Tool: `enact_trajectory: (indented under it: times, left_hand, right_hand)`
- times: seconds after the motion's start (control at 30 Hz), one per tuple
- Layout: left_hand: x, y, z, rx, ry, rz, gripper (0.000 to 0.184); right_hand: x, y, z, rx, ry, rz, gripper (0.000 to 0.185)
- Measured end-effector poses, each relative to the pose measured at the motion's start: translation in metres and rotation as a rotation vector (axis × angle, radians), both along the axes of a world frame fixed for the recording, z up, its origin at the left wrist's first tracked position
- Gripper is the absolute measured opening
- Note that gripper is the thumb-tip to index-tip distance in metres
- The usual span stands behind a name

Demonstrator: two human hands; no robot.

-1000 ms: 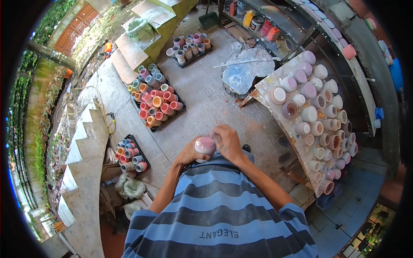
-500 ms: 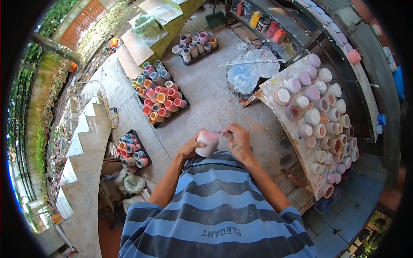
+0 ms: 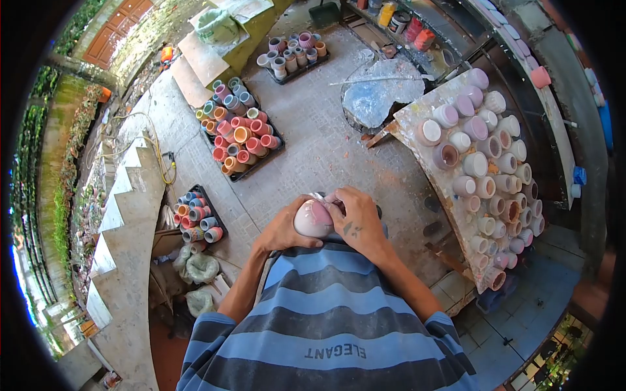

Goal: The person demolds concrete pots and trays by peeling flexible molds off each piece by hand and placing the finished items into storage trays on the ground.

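Brought right hand [image 3: 360,225] back to pale pink, rounded, ceramic-looking pot [image 3: 312,220], apparently resuming surface work. Holding it before blue-and-dark striped shirt [image 3: 326,296], clamped in fingers of left hand [image 3: 284,225]; cannot tell right fingers' closure.

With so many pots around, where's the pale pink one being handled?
In the head view, the pale pink pot is just below centre, held in the left hand, with the right hand at its right side.
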State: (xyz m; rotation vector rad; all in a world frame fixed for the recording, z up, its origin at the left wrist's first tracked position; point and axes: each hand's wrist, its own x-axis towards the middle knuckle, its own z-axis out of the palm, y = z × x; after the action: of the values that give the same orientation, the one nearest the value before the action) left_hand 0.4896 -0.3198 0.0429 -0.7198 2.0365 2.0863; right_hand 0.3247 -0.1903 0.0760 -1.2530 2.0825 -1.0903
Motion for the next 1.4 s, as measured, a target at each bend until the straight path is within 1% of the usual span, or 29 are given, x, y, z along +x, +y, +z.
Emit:
enact_trajectory:
  times: [0.03, 0.1, 0.13, 0.2, 0.23, 0.3, 0.33, 0.4, 0.47, 0.53, 0.6, 0.63, 0.67, 0.7, 0.73, 0.8, 0.83, 0.87, 0.97, 1.0, 1.07, 1.1, 1.13, 1.2, 1.23, 1.3, 1.37, 1.4]
  left_hand:
    - [-0.001, 0.003, 0.009, 0.005, -0.003, 0.003, 0.089]
    - [-0.003, 0.007, 0.021, -0.171, -0.006, 0.039, 0.086]
    - [-0.002, 0.01, 0.019, -0.169, -0.007, 0.041, 0.086]
    - [0.002, 0.013, 0.013, -0.128, 0.012, 0.101, 0.082]
    - [0.002, 0.012, 0.011, -0.131, 0.011, 0.107, 0.082]
    - [0.003, 0.01, 0.009, -0.092, 0.009, 0.102, 0.08]
    - [0.003, 0.008, 0.011, -0.095, 0.012, 0.1, 0.08]
    - [0.001, 0.009, 0.014, -0.139, 0.009, 0.079, 0.08]
    - [0.002, 0.009, 0.013, -0.146, -0.037, 0.069, 0.078]
    - [-0.001, 0.006, 0.007, -0.166, -0.072, 0.049, 0.076]
    - [0.006, 0.006, -0.006, -0.11, 0.038, 0.044, 0.078]
    - [0.009, 0.005, -0.011, -0.115, 0.039, 0.038, 0.078]
    - [0.01, 0.003, -0.015, -0.021, 0.063, 0.058, 0.082]
    - [0.007, -0.001, -0.022, 0.073, 0.093, 0.081, 0.086]
    - [0.009, -0.002, -0.031, 0.075, 0.096, 0.081, 0.086]
    - [0.013, -0.004, -0.05, 0.538, 0.221, 0.204, 0.085]
    - [0.013, -0.006, -0.052, 0.697, 0.234, 0.195, 0.093]
    - [0.017, -0.006, -0.05, 0.699, 0.227, 0.198, 0.093]
    - [0.019, -0.018, -0.038, 0.576, 0.214, -0.068, 0.102]
    - [0.016, -0.019, -0.035, 0.578, 0.218, -0.069, 0.102]
    - [0.016, -0.019, -0.024, 0.551, 0.141, -0.051, 0.101]
    - [0.013, -0.017, -0.013, 0.609, 0.098, 0.004, 0.098]
    - [0.012, -0.013, -0.008, 0.617, 0.095, 0.008, 0.098]
    - [0.008, -0.003, -0.003, 0.313, 0.108, -0.042, 0.092]
    - [0.005, 0.001, 0.001, 0.317, 0.105, -0.041, 0.092]
    - [-0.001, 0.006, 0.006, 0.173, 0.123, -0.042, 0.084]
    - [0.001, 0.008, 0.001, 0.18, 0.117, -0.037, 0.082]
    - [0.002, 0.008, -0.002, 0.181, 0.111, -0.027, 0.08]
  right_hand:
    - [0.002, 0.0, 0.004, 0.005, -0.003, 0.003, 0.01]
    - [0.005, -0.002, 0.01, 0.014, 0.046, -0.011, 0.008]
    - [0.009, -0.001, 0.011, 0.016, 0.045, -0.009, 0.008]
    - [0.018, 0.004, 0.013, -0.089, 0.05, 0.019, 0.008]
    - [0.023, 0.007, 0.015, -0.092, 0.05, 0.025, 0.008]
    - [0.031, 0.013, 0.018, -0.211, 0.016, 0.145, 0.011]
    - [0.028, 0.011, 0.018, -0.214, 0.02, 0.143, 0.011]
    - [0.01, 0.001, 0.016, -0.149, -0.041, -0.099, 0.014]
    - [0.013, -0.001, -0.002, -0.142, -0.069, -0.123, 0.015]
    - [0.019, -0.003, -0.006, -0.194, 0.044, 0.017, 0.014]
    - [0.02, 0.008, -0.002, -0.21, 0.041, 0.056, 0.017]
    - [0.019, 0.014, 0.0, -0.213, 0.03, 0.11, 0.02]
    - [0.017, 0.017, 0.002, -0.217, 0.024, 0.161, 0.023]
    - [0.015, 0.018, 0.001, -0.25, 0.011, 0.135, 0.024]
    - [0.012, 0.017, 0.002, -0.248, 0.014, 0.136, 0.024]
    - [0.001, 0.007, 0.005, -0.203, -0.125, -0.132, 0.018]
    - [-0.004, 0.001, 0.012, -0.243, -0.072, -0.113, 0.016]
    - [-0.005, -0.003, 0.017, -0.24, -0.079, -0.113, 0.016]
    - [-0.001, -0.008, 0.024, -0.242, -0.034, 0.03, 0.011]
    - [0.001, -0.006, 0.023, -0.24, -0.03, 0.03, 0.011]
    - [0.006, -0.002, 0.021, -0.183, -0.012, 0.075, 0.01]
    - [0.008, 0.0, 0.021, -0.179, -0.014, 0.079, 0.01]
    - [0.01, 0.003, 0.022, -0.158, 0.002, 0.076, 0.011]
    - [0.013, 0.007, 0.02, -0.132, 0.015, 0.075, 0.011]
    - [0.013, 0.007, 0.017, -0.139, 0.042, 0.067, 0.013]
    - [0.014, 0.007, 0.014, -0.144, 0.069, 0.054, 0.015]
    - [0.016, 0.006, 0.016, -0.137, 0.145, 0.115, 0.02]
    - [0.017, 0.009, 0.017, -0.136, 0.142, 0.117, 0.02]
